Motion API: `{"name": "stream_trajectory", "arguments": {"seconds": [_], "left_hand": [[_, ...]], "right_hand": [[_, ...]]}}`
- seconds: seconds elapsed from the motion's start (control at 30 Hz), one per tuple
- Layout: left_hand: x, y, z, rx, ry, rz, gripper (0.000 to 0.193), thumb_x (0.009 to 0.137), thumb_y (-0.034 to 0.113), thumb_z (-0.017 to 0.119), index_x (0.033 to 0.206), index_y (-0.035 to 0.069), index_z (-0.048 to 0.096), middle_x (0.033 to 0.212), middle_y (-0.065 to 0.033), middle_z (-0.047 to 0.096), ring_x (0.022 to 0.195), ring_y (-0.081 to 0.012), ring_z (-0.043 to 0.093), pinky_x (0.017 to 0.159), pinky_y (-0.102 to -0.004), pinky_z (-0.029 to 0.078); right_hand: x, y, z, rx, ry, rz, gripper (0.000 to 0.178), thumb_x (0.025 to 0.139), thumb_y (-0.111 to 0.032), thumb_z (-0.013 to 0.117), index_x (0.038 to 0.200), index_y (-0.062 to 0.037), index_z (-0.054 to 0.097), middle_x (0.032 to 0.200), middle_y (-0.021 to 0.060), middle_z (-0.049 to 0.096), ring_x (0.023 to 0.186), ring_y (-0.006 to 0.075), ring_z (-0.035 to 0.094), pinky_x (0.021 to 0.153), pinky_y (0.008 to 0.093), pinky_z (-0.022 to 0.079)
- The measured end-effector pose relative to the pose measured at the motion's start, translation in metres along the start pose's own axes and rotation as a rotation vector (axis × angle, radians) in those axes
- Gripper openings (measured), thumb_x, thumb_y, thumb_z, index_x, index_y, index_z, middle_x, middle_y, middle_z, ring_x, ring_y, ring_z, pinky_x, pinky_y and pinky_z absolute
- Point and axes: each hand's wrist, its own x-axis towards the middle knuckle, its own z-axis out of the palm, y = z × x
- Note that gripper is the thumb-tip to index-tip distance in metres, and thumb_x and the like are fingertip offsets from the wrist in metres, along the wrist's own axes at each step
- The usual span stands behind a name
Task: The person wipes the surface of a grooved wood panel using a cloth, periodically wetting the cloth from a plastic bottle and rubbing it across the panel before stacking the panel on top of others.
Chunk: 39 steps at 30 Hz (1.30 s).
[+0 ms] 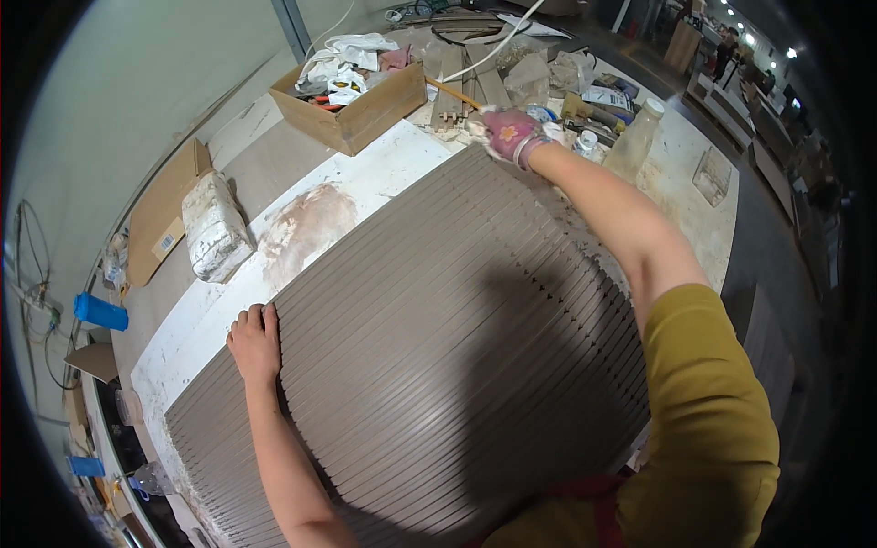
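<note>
Long grey-brown strips [402,320] lie side by side across the table in a wide ribbed layer, their edges marked by dark gaps. At the layer's left far edge rests my bare left hand [254,345], fingers laid over the border and holding nothing visible. My right hand [513,135] wears a pink glove with a flower print and reaches to the far right corner of the strips. Its fingers are bent together around something whitish at the fingertips, too small to make out. A dark shadow falls over the strips' right half.
Beyond the strips stand a wooden box [352,119] of white cloths and a whitish wrapped block [216,226]. Near my right hand are a cloudy bottle [637,139], a small white-capped jar [586,142] and wood scraps [489,78]. A blue cup [100,312] sits far left.
</note>
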Motion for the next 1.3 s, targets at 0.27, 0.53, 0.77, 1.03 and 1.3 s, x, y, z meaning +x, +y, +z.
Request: {"name": "stream_trajectory", "arguments": {"seconds": [0.27, 0.53, 0.77, 1.03, 1.3], "left_hand": [[-0.002, -0.009, 0.010, 0.000, -0.070, 0.001, 0.037, 0.096, 0.037, 0.043, 0.108, 0.007, 0.062, 0.102, -0.0119, 0.060, 0.098, -0.0306, 0.054, 0.092, -0.0434, 0.036], [-0.029, 0.018, -0.006, -0.057, 0.218, 0.317, 0.042, 0.089, 0.027, 0.057, 0.127, 0.008, 0.051, 0.131, -0.0129, 0.049, 0.122, -0.0321, 0.044, 0.102, -0.0468, 0.029], [-0.108, 0.121, -0.024, -0.080, -0.244, 0.426, 0.069, 0.088, 0.043, 0.056, 0.140, 0.002, 0.036, 0.151, -0.0184, 0.024, 0.138, -0.0371, 0.023, 0.110, -0.0543, 0.018], [-0.113, 0.117, -0.021, -0.063, -0.213, 0.405, 0.070, 0.089, 0.047, 0.051, 0.139, 0.000, 0.037, 0.152, -0.0170, 0.024, 0.140, -0.0349, 0.022, 0.111, -0.0514, 0.018], [-0.113, 0.120, -0.019, -0.098, -0.192, 0.407, 0.071, 0.088, 0.048, 0.052, 0.140, 0.001, 0.037, 0.152, -0.0160, 0.025, 0.139, -0.0344, 0.023, 0.111, -0.0517, 0.018]], "right_hand": [[-0.017, 0.018, 0.019, 0.046, -0.112, -0.070, 0.032, 0.092, -0.027, 0.045, 0.109, -0.0049, 0.061, 0.106, 0.0232, 0.063, 0.100, 0.0361, 0.062, 0.085, 0.0441, 0.049], [-0.106, 0.005, -0.051, 0.515, 0.201, -0.178, 0.029, 0.093, -0.026, 0.052, 0.112, -0.0051, 0.059, 0.104, 0.0171, 0.062, 0.099, 0.0298, 0.060, 0.087, 0.0409, 0.047], [-0.186, -0.075, -0.020, 0.159, -0.145, -0.586, 0.028, 0.096, -0.032, 0.044, 0.113, -0.0153, 0.058, 0.094, 0.0080, 0.061, 0.079, 0.0225, 0.061, 0.079, 0.0360, 0.052], [-0.158, -0.059, 0.006, 0.363, -0.058, -0.268, 0.020, 0.090, -0.021, 0.050, 0.091, -0.0011, 0.056, 0.081, 0.0182, 0.060, 0.075, 0.0323, 0.060, 0.069, 0.0406, 0.048], [-0.139, 0.003, -0.001, 0.124, -0.019, -0.181, 0.013, 0.085, -0.013, 0.053, 0.093, -0.0047, 0.058, 0.077, 0.0192, 0.062, 0.071, 0.0334, 0.062, 0.067, 0.0409, 0.050]]}}
